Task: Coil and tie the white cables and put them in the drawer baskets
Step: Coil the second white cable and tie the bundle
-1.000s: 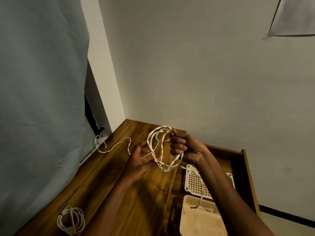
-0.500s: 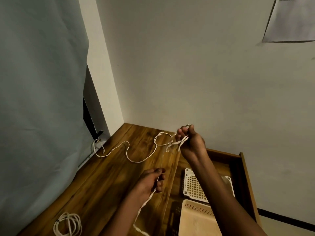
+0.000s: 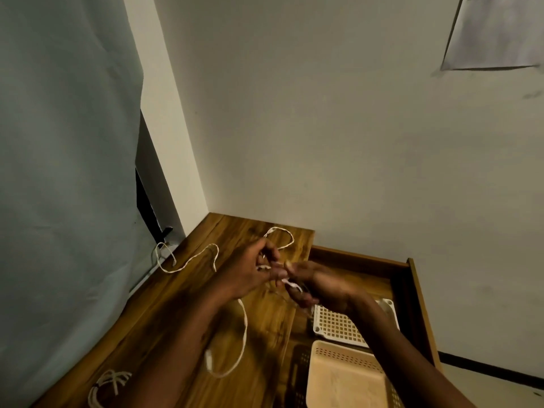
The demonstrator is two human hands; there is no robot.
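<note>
Two hands working a white cable above a wooden desk and its open drawer.

Nearest, at 5 o'clock, a beige basket (image 3: 344,378) sits in the drawer (image 3: 412,278), with a white lattice basket (image 3: 338,325) just beyond it; at 7 o'clock a coiled cable (image 3: 109,387) lies on the desk (image 3: 182,304). At centre the left hand (image 3: 247,275) and right hand (image 3: 321,287) meet, fingers curled, each pinching the white cable (image 3: 243,325), which hangs in a loop toward 6 o'clock and trails across the desk toward 10 o'clock. A paper sheet (image 3: 497,30) hangs on the wall at 1 o'clock.
</note>
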